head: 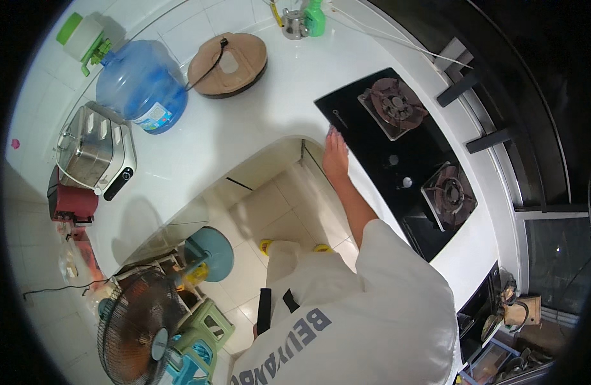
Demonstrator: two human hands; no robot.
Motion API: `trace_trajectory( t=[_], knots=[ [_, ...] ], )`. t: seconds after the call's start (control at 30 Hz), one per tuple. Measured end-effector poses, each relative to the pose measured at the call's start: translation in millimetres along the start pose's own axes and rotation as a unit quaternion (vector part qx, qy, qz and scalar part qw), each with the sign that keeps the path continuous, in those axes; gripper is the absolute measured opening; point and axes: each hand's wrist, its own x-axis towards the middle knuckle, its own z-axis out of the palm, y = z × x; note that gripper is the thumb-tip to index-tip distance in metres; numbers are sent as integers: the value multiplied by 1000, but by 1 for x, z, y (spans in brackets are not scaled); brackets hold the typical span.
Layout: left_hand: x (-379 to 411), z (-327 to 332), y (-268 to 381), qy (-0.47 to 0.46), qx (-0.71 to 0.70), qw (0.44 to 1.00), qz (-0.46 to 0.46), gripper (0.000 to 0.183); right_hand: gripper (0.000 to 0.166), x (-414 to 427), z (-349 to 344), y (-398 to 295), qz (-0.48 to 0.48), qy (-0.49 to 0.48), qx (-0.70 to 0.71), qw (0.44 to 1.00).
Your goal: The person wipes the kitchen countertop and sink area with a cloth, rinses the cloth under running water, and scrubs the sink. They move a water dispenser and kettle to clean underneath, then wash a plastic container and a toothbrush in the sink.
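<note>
My right hand (335,156) rests palm down on the white counter's edge, its fingertips at the near left edge of a black glass gas cooktop (372,144). Nothing shows in it. The cooktop has two burners with dark supports, a round knob (407,182) and a dark round spot beside it. A sliver of skin, apparently my left hand (255,330), shows low at the left edge of my light shirt, by a black flat object (264,310). The rest of it is hidden, so whether it holds that object cannot be told.
On the counter (237,125) stand a blue water jug (141,86) with a pump, a brown oval appliance (228,65) with a cord, a clear-sided appliance (93,149), a metal teapot (294,24) and a green bottle (315,19). A fan (141,327) and stools (211,322) stand lower left.
</note>
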Motion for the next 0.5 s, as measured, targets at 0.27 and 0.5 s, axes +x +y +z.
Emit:
trace_trajectory(
  t=[0.27, 0.5],
  knots=[
    [-12, 31, 138, 16, -324, 922, -213, 22, 53, -82, -30, 59, -43, -40, 35, 998],
    [-66, 105, 112, 86, -150, 985, 25, 18, 55, -157, -47, 91, -57, -20, 26, 998]
  ],
)
